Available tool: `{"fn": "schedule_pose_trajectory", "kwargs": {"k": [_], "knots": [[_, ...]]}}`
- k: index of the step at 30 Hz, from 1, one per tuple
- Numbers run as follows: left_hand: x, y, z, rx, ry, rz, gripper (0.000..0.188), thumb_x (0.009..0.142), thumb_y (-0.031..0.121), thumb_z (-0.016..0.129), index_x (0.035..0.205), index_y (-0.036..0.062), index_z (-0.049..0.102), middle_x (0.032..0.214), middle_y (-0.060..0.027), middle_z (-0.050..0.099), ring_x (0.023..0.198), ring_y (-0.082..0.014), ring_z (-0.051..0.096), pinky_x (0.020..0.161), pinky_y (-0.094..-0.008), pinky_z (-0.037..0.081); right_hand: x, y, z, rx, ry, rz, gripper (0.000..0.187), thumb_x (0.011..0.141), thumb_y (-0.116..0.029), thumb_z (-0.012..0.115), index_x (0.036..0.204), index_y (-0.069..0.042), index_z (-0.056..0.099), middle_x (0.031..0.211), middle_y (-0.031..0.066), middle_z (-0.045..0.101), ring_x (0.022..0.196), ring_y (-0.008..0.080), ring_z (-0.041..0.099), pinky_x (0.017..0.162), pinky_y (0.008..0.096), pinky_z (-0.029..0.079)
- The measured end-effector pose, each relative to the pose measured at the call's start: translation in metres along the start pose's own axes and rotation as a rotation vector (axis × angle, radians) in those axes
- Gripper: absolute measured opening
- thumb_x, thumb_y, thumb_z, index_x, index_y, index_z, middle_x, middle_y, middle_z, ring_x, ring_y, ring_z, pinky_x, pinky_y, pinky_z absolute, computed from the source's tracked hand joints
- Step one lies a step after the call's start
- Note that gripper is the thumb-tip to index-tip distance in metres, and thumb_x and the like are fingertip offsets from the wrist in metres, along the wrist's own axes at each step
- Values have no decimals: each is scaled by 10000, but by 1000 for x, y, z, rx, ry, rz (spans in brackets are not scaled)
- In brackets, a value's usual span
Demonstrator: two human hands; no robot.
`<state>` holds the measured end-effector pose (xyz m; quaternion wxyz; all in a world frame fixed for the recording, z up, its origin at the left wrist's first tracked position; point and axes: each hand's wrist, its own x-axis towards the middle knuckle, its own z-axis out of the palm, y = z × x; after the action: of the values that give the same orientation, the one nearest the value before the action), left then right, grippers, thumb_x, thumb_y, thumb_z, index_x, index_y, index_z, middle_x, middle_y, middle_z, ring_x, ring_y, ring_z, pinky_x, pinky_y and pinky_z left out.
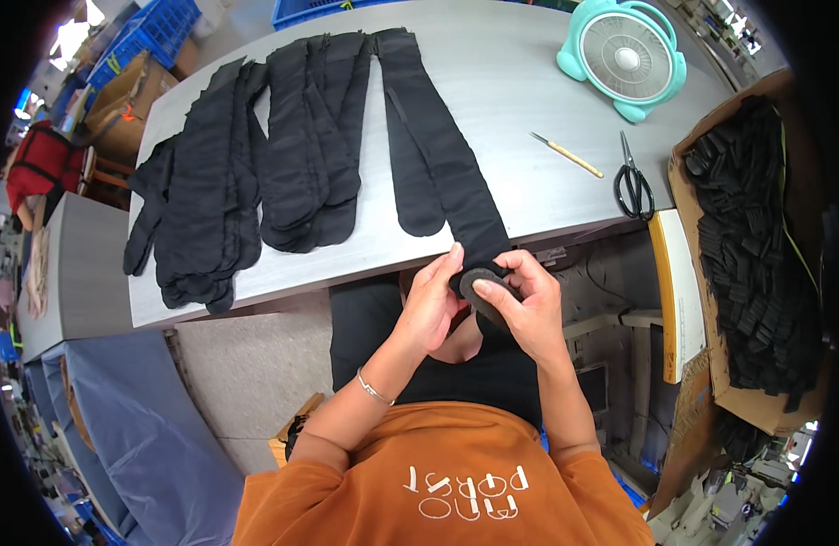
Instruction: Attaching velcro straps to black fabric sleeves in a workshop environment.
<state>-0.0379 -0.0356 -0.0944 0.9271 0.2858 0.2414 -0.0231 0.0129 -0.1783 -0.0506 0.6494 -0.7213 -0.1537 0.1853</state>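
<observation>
A long black fabric strip (478,214) runs from the far part of the table over its near edge to my hands. My left hand (428,305) has its thumb and fingers closed on the left side of the strip's near end. A dark, rounded foam-like pad (485,288) is pinched under the thumb of my right hand (536,309), against that same end. My right fingers curl behind it, partly hidden. Another black strip (410,182) with a rounded end lies just left of the held one.
Piles of black strips (210,182) (310,155) cover the table's left side. A turquoise fan (627,56), a wooden-handled pointed tool (574,159) and black-handled scissors (633,187) lie to the right. A cardboard box (688,177) of small black pieces (751,255) stands at the right edge.
</observation>
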Motion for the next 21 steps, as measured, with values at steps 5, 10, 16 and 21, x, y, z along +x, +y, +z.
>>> {"fn": "schedule_pose_trajectory", "kwargs": {"k": [5, 10, 16, 21], "knots": [[11, 16, 18, 144, 52, -2, 287, 960, 380, 670, 834, 138, 579, 666, 95, 410, 559, -22, 341, 505, -215, 298, -9, 2, -9, -36, -66, -66, 254, 822, -92, 795, 986, -7, 621, 805, -13, 598, 701, 39, 530, 624, 213, 456], [35, 52, 26, 382, 79, 204, 247, 933, 327, 712, 904, 114, 591, 688, 97, 477, 529, 16, 348, 451, -193, 240, -15, 8, -20, 4, -176, -79, 251, 825, -79, 789, 986, -13, 609, 803, -23, 594, 701, 37, 524, 624, 210, 449], [136, 115, 22, 358, -72, 251, 279, 896, 104, 721, 1125, -23, 626, 990, -71, 697, 860, -159, 677, 734, -274, 559, -12, 17, -17, 61, -260, -5, 238, 832, -75, 784, 977, -12, 606, 801, -18, 602, 710, 29, 537, 624, 206, 451], [188, 160, 45, 412, 9, 467, 198, 903, 35, 680, 1093, -17, 653, 930, -66, 705, 787, -135, 670, 682, -284, 558, -1, 25, -19, -28, -261, 23, 222, 832, -51, 765, 993, -5, 621, 921, 25, 632, 760, 65, 583, 682, 220, 483]]}}
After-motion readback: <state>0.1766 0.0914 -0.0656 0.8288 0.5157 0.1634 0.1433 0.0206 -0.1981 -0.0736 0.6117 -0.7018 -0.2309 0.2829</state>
